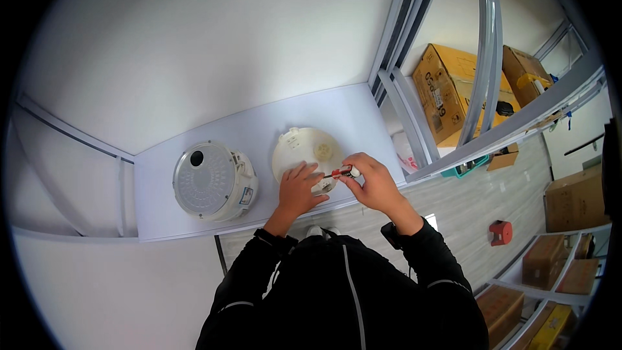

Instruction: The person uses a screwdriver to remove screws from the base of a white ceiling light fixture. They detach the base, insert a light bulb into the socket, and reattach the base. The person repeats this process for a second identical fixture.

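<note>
A round white plastic housing (287,150), hollow like a shallow bowl, lies on the table with its inside facing up. My right hand (374,185) grips a screwdriver (343,172) with a red and pale handle and a dark shaft pointing left. Fingers stretched and thumb apart, my left hand (299,189) rests over the housing's near left part, close to the shaft's tip. What the tip touches is hidden by those fingers. Left of the housing stands a round whitish appliance body (206,181) with a perforated grey metal plate on top and a dark round hole in it.
The pale table (155,220) meets a white wall behind. Grey metal frame posts (414,116) rise at its right end, with a yellow carton (453,84) beyond. On the floor to the right stand a red stool (500,233) and shelves with brown boxes (543,260).
</note>
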Demonstrator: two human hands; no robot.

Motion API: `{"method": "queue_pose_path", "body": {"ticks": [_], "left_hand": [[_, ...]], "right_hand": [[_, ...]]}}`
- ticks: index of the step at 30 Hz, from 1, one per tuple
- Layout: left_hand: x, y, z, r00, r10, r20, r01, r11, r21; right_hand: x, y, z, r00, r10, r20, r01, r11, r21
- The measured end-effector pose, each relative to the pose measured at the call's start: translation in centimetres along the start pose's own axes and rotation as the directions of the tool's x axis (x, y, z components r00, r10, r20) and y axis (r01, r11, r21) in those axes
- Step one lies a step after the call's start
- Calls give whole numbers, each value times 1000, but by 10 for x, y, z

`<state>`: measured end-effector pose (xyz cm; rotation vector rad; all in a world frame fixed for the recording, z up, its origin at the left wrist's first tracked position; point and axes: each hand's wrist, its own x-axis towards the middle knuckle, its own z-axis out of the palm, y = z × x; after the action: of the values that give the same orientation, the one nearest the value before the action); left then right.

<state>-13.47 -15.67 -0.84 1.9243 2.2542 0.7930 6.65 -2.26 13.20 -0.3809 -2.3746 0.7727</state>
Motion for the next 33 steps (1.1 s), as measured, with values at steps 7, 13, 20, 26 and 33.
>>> {"method": "queue_pose_path", "body": {"ticks": [7, 13, 20, 26, 33], "left_hand": [[3, 4, -4, 999, -18, 39, 18, 1000, 12], [6, 6, -7, 997, -32, 72, 31, 999, 17], [8, 10, -5, 995, -51, 88, 47, 998, 38], [9, 11, -1, 993, -62, 103, 55, 996, 65], [8, 9, 2, 995, -58, 81, 53, 997, 53]], "right_hand": [[-3, 4, 3, 1000, 22, 1, -22, 1000, 0], [1, 0, 4, 1000, 24, -17, -24, 1000, -8], [3, 0, 12, 998, 65, -18, -66, 995, -73], [6, 2, 23, 999, 25, -39, -30, 990, -140], [16, -6, 19, 1000, -3, 10, 4, 983, -182]]}}
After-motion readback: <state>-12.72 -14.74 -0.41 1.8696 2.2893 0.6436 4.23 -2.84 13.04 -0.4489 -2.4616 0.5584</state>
